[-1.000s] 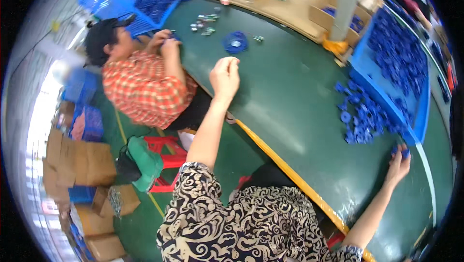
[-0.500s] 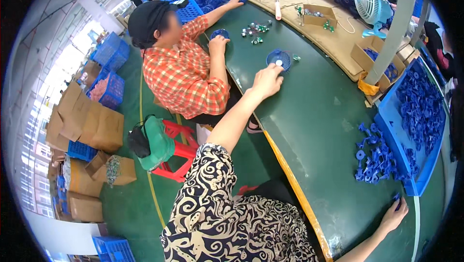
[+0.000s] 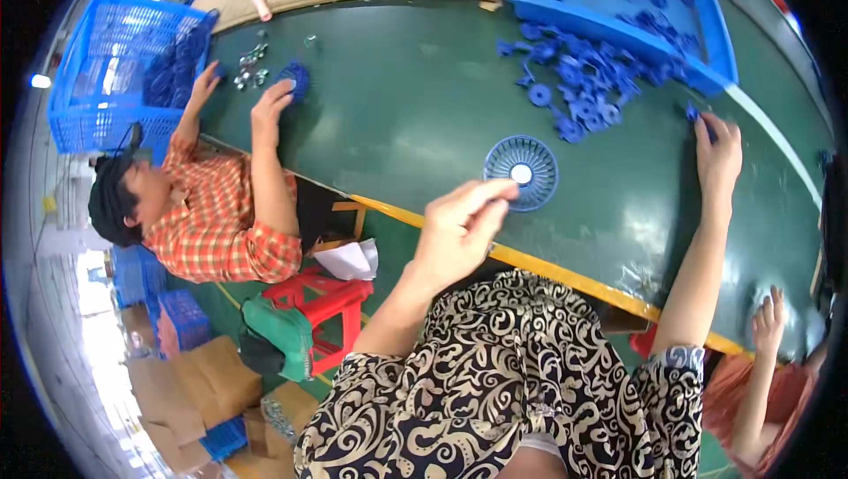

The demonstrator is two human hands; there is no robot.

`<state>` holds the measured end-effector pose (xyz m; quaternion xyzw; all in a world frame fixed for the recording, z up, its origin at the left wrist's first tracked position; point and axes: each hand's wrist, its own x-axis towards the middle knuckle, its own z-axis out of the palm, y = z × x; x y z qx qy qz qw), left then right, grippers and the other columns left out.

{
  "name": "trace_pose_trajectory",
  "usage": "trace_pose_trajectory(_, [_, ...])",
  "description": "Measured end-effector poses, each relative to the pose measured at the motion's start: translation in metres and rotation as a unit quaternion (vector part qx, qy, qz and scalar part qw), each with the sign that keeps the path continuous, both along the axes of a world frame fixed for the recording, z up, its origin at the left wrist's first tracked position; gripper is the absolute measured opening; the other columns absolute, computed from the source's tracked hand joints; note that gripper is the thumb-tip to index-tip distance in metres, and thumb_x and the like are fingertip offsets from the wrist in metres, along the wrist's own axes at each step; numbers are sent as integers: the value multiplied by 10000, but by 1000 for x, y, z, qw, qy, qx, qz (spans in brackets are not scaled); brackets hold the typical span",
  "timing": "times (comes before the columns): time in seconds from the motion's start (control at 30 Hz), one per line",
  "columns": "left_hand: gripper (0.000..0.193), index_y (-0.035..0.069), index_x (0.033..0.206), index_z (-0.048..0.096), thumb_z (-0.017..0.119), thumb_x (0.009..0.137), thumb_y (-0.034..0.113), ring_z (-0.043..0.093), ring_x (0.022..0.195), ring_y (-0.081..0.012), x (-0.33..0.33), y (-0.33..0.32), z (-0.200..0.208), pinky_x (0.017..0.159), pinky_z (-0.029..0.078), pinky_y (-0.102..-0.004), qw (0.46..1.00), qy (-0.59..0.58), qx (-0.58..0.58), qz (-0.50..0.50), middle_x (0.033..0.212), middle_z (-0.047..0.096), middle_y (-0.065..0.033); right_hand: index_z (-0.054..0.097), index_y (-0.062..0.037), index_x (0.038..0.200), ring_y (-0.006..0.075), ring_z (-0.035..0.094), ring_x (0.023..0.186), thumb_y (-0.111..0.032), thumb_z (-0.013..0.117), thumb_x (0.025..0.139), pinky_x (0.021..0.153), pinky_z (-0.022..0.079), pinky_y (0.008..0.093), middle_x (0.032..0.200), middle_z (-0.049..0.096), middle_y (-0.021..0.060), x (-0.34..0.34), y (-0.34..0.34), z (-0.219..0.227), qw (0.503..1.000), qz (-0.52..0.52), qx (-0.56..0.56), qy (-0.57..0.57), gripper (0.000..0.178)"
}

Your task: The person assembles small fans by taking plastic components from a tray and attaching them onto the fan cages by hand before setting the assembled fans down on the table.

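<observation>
A round blue fan grille (image 3: 495, 157) with a white disc at its centre is on the green table right in front of me. My left hand (image 3: 455, 236) reaches over its near left edge, thumb and fingers pinched together, fingertips at the grille close to the disc. Farther right, my right hand (image 3: 720, 150) rests by the table surface, its fingers closed on a small blue plastic part (image 3: 692, 111). Most of that part is hidden by the fingers. A heap of similar blue plastic parts (image 3: 579, 81) lies between the hands, toward the far side.
A blue tray (image 3: 609, 39) full of blue parts stands behind the heap. At left, a co-worker in a checked shirt (image 3: 212, 223) touches another blue grille (image 3: 299, 78), near small metal pieces (image 3: 251, 68) and a blue crate (image 3: 106, 72). Another person's hand (image 3: 768, 324) is at right.
My view has turned to the right. The left hand has brought the grille from beside the co-worker to the table in front of me. The right hand still holds its blue part.
</observation>
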<state>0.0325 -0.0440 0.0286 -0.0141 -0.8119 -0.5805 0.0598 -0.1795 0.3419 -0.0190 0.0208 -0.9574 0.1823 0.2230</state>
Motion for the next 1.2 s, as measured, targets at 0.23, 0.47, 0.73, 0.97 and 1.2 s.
trace_pose_trajectory(0.23, [866, 0, 1516, 442, 867, 792, 214, 624, 1102, -276, 10, 20, 16, 926, 544, -382, 973, -22, -230, 26, 1449, 537, -183, 771, -82, 1156, 328, 687, 848, -300, 709, 965, 805, 545, 428, 971, 679, 178, 12, 20, -2, 998, -43, -18, -39, 296])
trace_pose_trajectory(0.47, [650, 33, 1354, 579, 842, 801, 249, 596, 1107, -349, 14, 29, -8, 968, 471, -458, 935, -4, -354, -11, 1228, 629, -155, 748, -58, 1202, 290, 689, 831, -284, 727, 945, 816, 554, 411, 1014, 694, 167, 17, 27, -2, 999, -33, -19, -30, 343])
trace_pose_trajectory(0.73, [347, 64, 1218, 677, 747, 881, 112, 631, 787, -288, 10, 30, -21, 776, 476, -440, 964, 14, -254, 75, 800, 677, -78, 740, -62, 1232, 278, 704, 856, -263, 752, 913, 847, 560, 402, 1041, 715, 164, 17, 27, -1, 998, -36, -24, -56, 377])
trace_pose_trajectory(0.97, [175, 35, 1058, 722, 733, 895, 99, 621, 773, -305, 7, 26, -12, 759, 471, -438, 955, 17, -289, 68, 802, 669, -98, 738, -58, 1236, 289, 722, 895, -269, 758, 908, 858, 564, 407, 1089, 730, 167, 20, 26, 1, 998, -45, -15, -52, 391])
trace_pose_trajectory(1.2, [76, 44, 946, 738, 719, 914, 111, 616, 777, -325, 2, 22, -10, 751, 469, -432, 953, 36, -300, 30, 803, 662, -101, 737, -37, 1222, 297, 739, 915, -268, 773, 891, 874, 566, 402, 1026, 760, 181, 37, 33, 15, 995, -48, -31, -82, 406])
